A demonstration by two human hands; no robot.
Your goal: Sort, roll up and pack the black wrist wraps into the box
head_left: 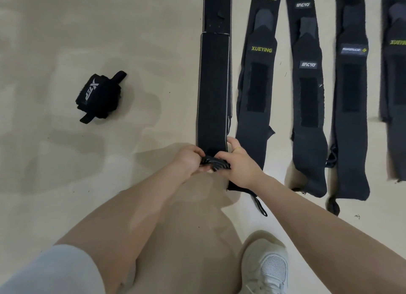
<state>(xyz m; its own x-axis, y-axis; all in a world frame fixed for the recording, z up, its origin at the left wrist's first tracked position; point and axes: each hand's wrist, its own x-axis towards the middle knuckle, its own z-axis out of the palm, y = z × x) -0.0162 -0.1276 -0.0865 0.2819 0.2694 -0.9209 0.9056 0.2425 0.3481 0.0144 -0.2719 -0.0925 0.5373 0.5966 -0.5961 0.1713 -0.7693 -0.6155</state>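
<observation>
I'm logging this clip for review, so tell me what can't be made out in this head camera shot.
- Box: none in the head view.
- Rolled end of the grey-edged wrap: mostly covered by left hand and right hand.
- Fourth wrap's label: too blurred to read.
- Rightmost wrap: cut by the right edge.
- Wraps' far ends: cut by the top edge.

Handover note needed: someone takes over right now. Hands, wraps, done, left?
Left hand and right hand: both grip the near end of the grey-edged wrap, with its first turns rolled.
Done: one rolled wrap lies on the floor to the left.
Left: finish this roll, then roll the flat wraps to the right: XUEYING wrap, the IINCYO wrap and two more stacks further right.
No box in view; nothing packed as far as can be seen.
</observation>
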